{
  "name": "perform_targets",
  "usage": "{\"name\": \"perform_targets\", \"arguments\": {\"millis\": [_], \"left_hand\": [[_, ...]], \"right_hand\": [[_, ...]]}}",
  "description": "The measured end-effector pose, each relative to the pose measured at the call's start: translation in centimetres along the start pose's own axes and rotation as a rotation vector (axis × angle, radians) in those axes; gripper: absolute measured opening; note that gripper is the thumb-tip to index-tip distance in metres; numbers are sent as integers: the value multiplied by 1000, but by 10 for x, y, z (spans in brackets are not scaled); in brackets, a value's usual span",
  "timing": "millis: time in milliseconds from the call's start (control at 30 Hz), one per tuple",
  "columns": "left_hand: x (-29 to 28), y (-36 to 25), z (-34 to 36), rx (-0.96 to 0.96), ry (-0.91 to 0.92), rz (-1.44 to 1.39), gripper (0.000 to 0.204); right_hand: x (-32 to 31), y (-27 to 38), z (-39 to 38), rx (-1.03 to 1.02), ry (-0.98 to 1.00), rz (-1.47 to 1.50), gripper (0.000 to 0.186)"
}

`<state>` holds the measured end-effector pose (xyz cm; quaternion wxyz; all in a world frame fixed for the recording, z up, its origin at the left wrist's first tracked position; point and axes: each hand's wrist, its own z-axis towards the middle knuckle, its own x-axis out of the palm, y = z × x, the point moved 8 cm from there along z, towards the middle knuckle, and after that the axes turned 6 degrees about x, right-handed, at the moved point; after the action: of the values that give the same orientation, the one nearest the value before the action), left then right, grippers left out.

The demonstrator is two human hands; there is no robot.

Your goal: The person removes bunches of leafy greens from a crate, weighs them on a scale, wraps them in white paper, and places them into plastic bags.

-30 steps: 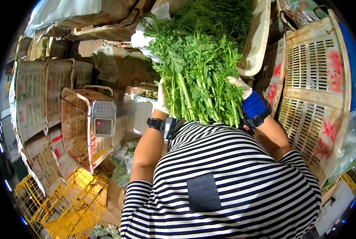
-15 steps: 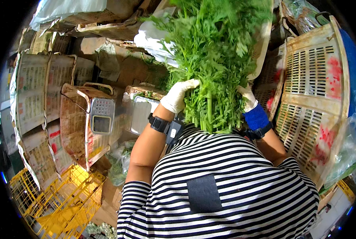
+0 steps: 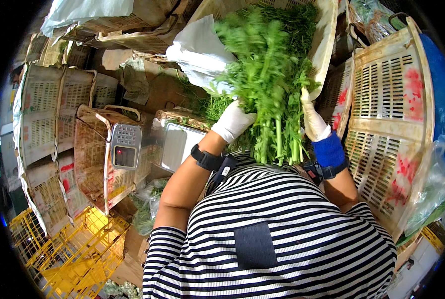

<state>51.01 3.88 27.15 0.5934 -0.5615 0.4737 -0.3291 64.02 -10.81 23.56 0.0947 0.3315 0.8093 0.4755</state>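
A big bunch of leafy greens (image 3: pixel 265 94) with feathery leaves and pale stalks lies in front of me, its cut ends toward my striped shirt. Its upper leaves are smeared by motion. White-gloved, my left hand (image 3: pixel 234 122) grips the left side of the bunch, the thumb over the stalks. On the other side is my right hand (image 3: pixel 313 118), gloved too, with a blue wristband; its fingers stretch out along the bunch, tips at some leaves. Beyond, a pale crate (image 3: pixel 326 55) holds more greens, with a white sheet (image 3: pixel 197 52) at its left side.
A scale with a keypad and small display (image 3: pixel 126 144) stands at left, near its metal pan (image 3: pixel 180 147). Stained plastic crates (image 3: pixel 389 119) rise at right, and more crates (image 3: pixel 43 114) are at far left. A yellow wire basket (image 3: pixel 83 249) sits at lower left.
The bunch has come down and lies lower over the crate, baring the crate's rim and white sheet. My right hand has loosened from its side, fingers straightened. The scale's display now shows red.
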Motion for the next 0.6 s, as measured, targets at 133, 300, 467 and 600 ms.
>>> {"name": "perform_targets", "arguments": {"millis": [133,300,467,600], "left_hand": [[23,-21,3,-183,100,222,43],[11,21,-11,-338,-239,-765,50],[3,83,-41,-585,-265,-859,19],[-10,78,-48,-660,-269,-828,14]], "right_hand": [[33,-13,6,38,160,394,55],[-19,-40,19,-9,110,443,32],[-32,-48,17,112,3,80,28],[-29,-33,9,203,9,-24,25]]}}
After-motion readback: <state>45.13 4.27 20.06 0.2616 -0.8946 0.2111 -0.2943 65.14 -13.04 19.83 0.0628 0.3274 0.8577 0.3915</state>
